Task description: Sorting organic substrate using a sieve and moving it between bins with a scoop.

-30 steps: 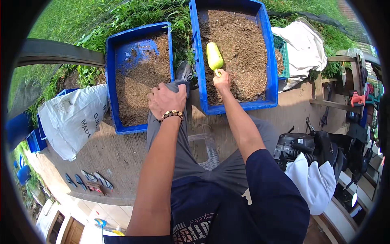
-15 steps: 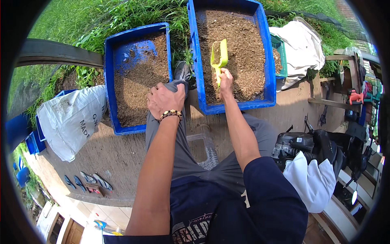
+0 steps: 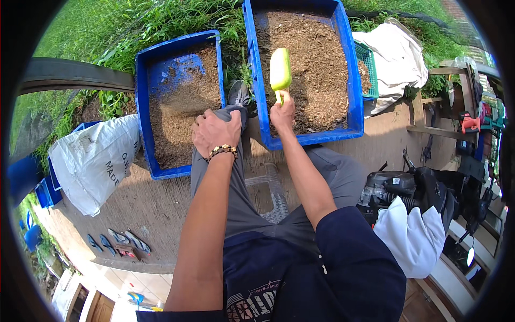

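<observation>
My right hand (image 3: 282, 111) grips the handle of a yellow-green hand scoop (image 3: 280, 70). The scoop's rounded underside faces up, over the left part of the right blue tray (image 3: 356, 102). Brown, crumbly soil-like material (image 3: 316, 70) covers the floor of that tray. My left hand (image 3: 216, 132) rests on my left knee, fingers spread and holding nothing. Beyond it stands the left blue tray (image 3: 140, 102), where finer brown material (image 3: 179, 112) lies and a patch of bare blue bottom shows. A dusty blur hangs above that material.
A green crate (image 3: 368, 70) and a white sack (image 3: 397, 59) stand right of the trays. Another white sack (image 3: 96, 161) leans at the left. A dark machine (image 3: 397, 188), a white cloth (image 3: 410, 236) and sandals (image 3: 118, 241) are nearer. Grass (image 3: 107, 37) grows behind.
My right hand has moved slightly left and the scoop has turned over, from hollow side showing to rounded underside up. A dusty blur now shows over the left tray. My left hand stays on the knee.
</observation>
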Available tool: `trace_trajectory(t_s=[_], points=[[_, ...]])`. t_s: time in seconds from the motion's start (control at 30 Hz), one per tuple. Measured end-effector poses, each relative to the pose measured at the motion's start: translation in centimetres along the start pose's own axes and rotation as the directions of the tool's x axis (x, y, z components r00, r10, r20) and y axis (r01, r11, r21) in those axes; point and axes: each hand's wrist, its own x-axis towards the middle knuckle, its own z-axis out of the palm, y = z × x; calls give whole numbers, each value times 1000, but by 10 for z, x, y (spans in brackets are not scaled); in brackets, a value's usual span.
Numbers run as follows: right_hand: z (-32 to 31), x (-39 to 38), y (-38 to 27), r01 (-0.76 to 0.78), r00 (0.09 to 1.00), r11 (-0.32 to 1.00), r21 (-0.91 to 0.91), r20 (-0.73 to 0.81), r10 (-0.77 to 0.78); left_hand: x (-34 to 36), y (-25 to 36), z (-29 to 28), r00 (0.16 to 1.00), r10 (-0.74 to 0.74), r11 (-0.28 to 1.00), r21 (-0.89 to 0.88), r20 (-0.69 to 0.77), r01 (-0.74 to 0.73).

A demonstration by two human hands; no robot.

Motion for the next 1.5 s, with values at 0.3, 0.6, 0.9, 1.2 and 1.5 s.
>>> trace_trajectory(t_s=[0.3, 0.6, 0.9, 1.2, 1.5], points=[[-43, 16, 115, -269, 963, 961, -58, 7, 270, 1, 2, -3, 999, 3, 999, 33, 42, -5], [-25, 2, 118, -400, 905, 853, 334, 291, 310, -1, 6, -4, 998, 8, 1000, 18, 57, -9], [-26, 4, 53, -89, 987, 929, 359, 156, 34, -4, 11, -3, 999, 19, 1000, 6, 46, -19], [-27, -16, -38, 299, 952, 950, 91, 40, -304, -3, 4, -13, 996, -29, 999, 35, 90, 26], [-39, 12, 124, -504, 861, 863, 37, -61, 505, -3, 11, -8, 996, 5, 999, 47, 87, -9]])
